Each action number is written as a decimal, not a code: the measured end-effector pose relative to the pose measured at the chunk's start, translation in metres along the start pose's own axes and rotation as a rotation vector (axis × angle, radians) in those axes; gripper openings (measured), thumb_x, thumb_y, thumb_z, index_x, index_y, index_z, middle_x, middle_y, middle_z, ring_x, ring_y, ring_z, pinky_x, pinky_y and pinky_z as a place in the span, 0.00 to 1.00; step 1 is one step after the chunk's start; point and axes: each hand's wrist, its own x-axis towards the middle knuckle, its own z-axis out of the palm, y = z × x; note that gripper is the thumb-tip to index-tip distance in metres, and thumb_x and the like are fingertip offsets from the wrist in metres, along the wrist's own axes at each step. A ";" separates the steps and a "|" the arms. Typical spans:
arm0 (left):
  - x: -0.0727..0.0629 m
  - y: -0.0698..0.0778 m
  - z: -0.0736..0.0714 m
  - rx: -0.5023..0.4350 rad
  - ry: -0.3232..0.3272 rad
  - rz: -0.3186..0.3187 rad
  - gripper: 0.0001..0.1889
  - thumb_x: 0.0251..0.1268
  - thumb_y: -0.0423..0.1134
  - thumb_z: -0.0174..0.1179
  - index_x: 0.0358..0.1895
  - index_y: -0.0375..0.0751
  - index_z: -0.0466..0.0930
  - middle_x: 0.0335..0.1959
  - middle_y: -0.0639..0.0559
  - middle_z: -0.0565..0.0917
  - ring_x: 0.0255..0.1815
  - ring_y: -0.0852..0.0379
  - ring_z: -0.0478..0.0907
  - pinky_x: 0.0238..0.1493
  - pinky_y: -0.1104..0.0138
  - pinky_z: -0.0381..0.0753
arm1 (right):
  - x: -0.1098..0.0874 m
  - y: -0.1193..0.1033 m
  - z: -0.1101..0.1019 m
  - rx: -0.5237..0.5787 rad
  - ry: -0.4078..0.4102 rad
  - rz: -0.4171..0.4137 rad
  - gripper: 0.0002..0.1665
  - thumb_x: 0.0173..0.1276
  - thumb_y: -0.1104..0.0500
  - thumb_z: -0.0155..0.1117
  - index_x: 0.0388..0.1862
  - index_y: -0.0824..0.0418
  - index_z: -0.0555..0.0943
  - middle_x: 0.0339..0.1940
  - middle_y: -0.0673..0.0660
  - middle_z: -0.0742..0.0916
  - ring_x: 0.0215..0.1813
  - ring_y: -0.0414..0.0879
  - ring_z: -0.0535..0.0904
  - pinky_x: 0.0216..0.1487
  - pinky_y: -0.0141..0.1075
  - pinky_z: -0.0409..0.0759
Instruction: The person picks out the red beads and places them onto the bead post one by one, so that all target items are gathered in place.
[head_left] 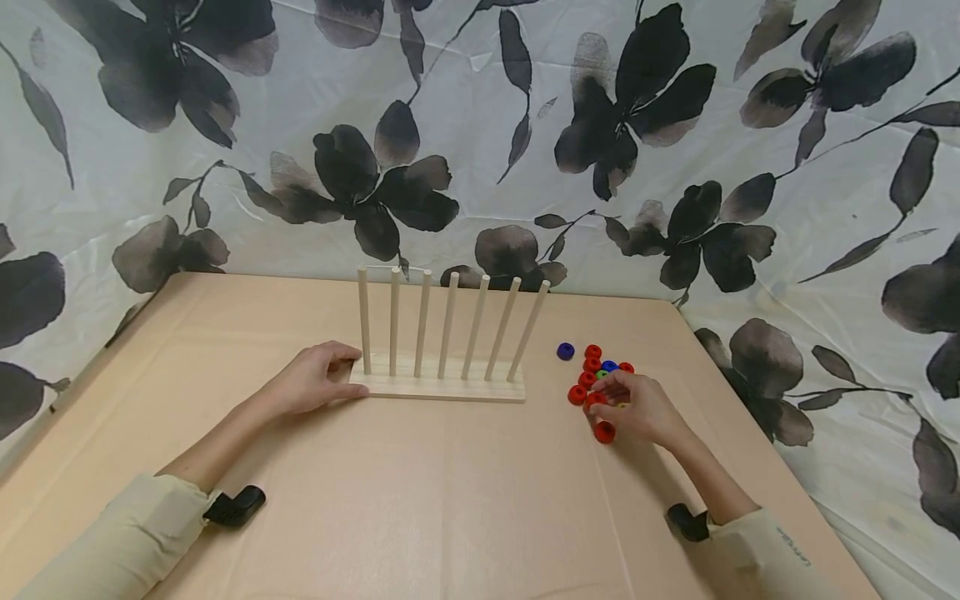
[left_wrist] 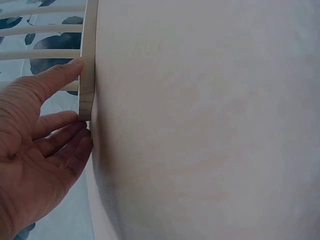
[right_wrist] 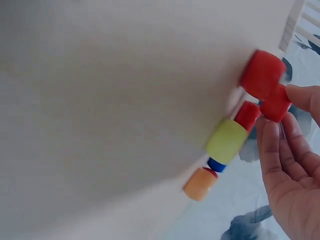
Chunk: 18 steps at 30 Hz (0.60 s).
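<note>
At the left end of a wooden peg rack (head_left: 442,387), my left hand (head_left: 318,379) grips the base. The left wrist view shows the thumb on one face of the base (left_wrist: 88,65) and the fingertips at its end. Several upright pegs rise in a row from the rack, with no beads on them. My right hand (head_left: 637,407) is over the bead group to the right, pinching a red bead (right_wrist: 276,104) between thumb and fingers. A larger-looking red bead (right_wrist: 262,74) appears right beside the held one in the right wrist view.
Several more red beads (head_left: 577,395) lie close together, with a blue bead (head_left: 566,352) a little apart. A yellow bead (right_wrist: 226,141) and an orange bead (right_wrist: 200,184) show beyond the fingers. A flower-print cloth (head_left: 480,125) hangs behind the wooden table (head_left: 450,500).
</note>
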 end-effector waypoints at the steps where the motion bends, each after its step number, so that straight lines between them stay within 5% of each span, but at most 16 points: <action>1: 0.000 0.000 0.000 0.003 -0.002 0.000 0.34 0.59 0.42 0.76 0.62 0.22 0.76 0.60 0.27 0.79 0.63 0.31 0.75 0.66 0.41 0.74 | 0.000 -0.001 -0.002 0.002 0.007 -0.005 0.16 0.63 0.63 0.76 0.47 0.66 0.84 0.40 0.57 0.88 0.42 0.49 0.84 0.44 0.30 0.84; 18: 0.000 0.000 0.000 0.025 0.004 0.027 0.33 0.59 0.42 0.76 0.62 0.23 0.77 0.60 0.27 0.79 0.64 0.31 0.75 0.67 0.41 0.73 | 0.005 -0.031 -0.032 0.111 0.089 -0.022 0.18 0.68 0.61 0.74 0.53 0.68 0.82 0.44 0.61 0.88 0.43 0.52 0.83 0.40 0.25 0.85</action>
